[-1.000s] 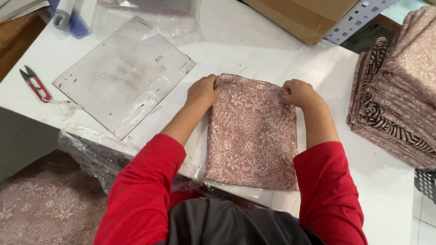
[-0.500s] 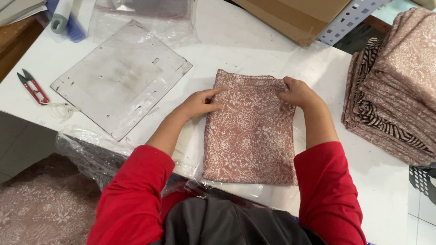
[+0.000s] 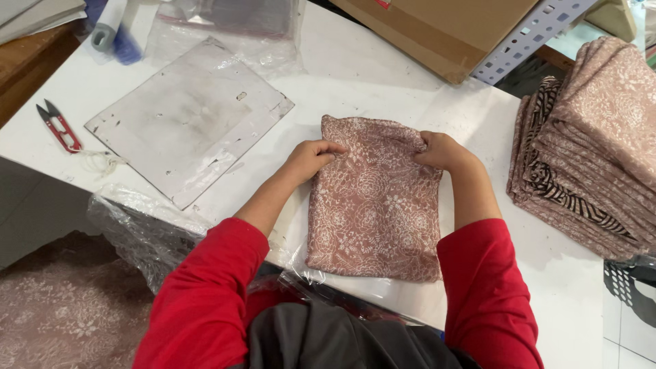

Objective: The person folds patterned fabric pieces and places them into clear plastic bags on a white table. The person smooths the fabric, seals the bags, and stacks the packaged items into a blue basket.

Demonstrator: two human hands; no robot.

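On white table [image 3: 383, 75] | left hand [image 3: 309, 158], right hand [image 3: 443, 150] grip folded pink cloth [image 3: 376, 205]

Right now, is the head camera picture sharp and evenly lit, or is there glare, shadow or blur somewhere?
Head view: mostly sharp and evenly lit; the pattern on the folded cloth between the left hand and right hand reads clearly; soft glare on the clear plastic at the top; faint shadows beside the forearms; straight edges bend slightly near the corners.
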